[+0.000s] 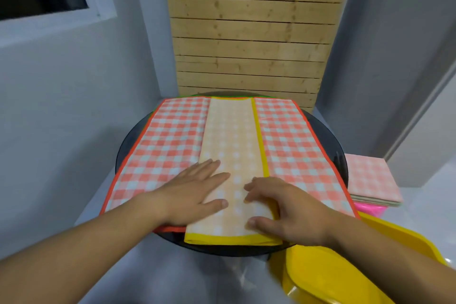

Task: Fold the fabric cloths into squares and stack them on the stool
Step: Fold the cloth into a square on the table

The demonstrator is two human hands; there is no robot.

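left hand [195,190] flat on one yellow cloth [234,136], right hand [291,212] pinching its fold, over one red cloth [172,140].

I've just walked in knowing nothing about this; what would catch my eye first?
Two hands in the middle: the left hand presses flat on a long yellow-edged cloth, and the right hand grips its near corner. That strip lies on an orange checked cloth spread over a round dark table. At the right, folded cloths sit stacked on a pink stool.
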